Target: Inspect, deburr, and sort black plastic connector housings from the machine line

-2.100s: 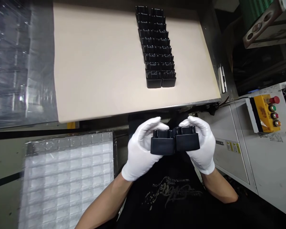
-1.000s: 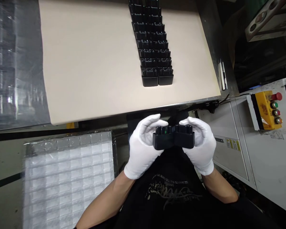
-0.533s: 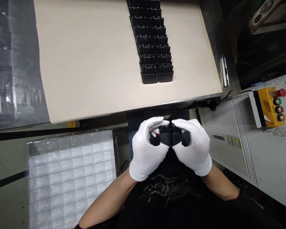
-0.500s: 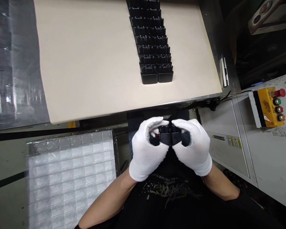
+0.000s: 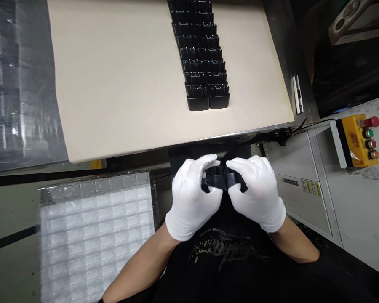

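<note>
White gloves cover both of my hands, held close together below the table's front edge. My left hand (image 5: 194, 193) is closed around a small black plastic part (image 5: 215, 182), its thumb below and fingers above. Another black plastic part (image 5: 231, 180) sits in my right hand (image 5: 255, 189), pinched the same way. The two parts are side by side and appear to touch; the fingers partly hide them. On the table, two columns of similar glossy black parts (image 5: 198, 104) run away from me in close rows.
Beige sheeting covers the table (image 5: 123, 84). A clear plastic tray (image 5: 94, 235) with many pockets stands at lower left, and plastic film (image 5: 25, 105) lies at far left. At right are a pen-like tool (image 5: 297, 92), a yellow button box (image 5: 356, 141) and a grey cabinet (image 5: 298, 181).
Both hands have turned the black parts slightly, and the fingers now cover more of them. My left wrist has shifted a little left. The rows on the table are unchanged.
</note>
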`<state>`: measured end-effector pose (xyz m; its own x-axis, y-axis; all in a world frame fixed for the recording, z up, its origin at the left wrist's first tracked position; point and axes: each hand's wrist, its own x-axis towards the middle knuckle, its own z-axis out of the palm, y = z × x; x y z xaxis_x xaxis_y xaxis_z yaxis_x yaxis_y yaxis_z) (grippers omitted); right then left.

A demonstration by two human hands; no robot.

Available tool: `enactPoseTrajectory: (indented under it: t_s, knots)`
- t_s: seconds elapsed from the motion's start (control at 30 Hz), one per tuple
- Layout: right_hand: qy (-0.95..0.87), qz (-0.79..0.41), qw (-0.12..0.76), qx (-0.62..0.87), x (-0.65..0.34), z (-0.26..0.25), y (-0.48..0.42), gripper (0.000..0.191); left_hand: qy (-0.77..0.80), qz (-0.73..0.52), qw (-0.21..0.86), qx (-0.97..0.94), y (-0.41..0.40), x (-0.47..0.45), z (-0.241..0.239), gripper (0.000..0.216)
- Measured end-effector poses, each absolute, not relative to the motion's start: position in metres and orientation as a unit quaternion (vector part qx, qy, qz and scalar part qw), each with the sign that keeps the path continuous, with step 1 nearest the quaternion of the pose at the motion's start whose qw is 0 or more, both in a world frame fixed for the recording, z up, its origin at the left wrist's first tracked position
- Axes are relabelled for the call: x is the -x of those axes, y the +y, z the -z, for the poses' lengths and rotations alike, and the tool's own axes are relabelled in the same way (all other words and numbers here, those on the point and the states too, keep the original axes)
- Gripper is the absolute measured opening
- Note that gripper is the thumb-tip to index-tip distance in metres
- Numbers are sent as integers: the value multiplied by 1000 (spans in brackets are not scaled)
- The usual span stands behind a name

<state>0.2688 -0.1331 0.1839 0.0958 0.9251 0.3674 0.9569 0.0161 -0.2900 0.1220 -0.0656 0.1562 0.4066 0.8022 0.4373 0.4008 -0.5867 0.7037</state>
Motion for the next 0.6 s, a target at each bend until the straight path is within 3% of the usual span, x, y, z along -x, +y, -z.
enactPoseTrajectory:
  t_s: [0.17,0.27,0.33,0.47,0.53,0.6]
  knots:
    - [-668,44,210,712,-265,-185,-132,34,378,-383,184,-822,-68,-122,-151,43]
    - [-653,16,239,718,-266,-181,-134,38,386,-379,208,-815,-69,-120,-149,48]
    - [-601,-80,313,731,-274,-174,-136,38,409,-358,337,-769,-66,-116,-151,58]
    - [-373,-401,499,671,-298,-159,-136,39,420,-235,700,-527,-53,-100,-156,71]
    - [-311,-455,552,625,-305,-156,-133,39,414,-197,760,-460,-47,-92,-157,63]
    - [-329,-420,579,617,-302,-159,-131,39,415,-218,745,-474,-45,-86,-158,53]
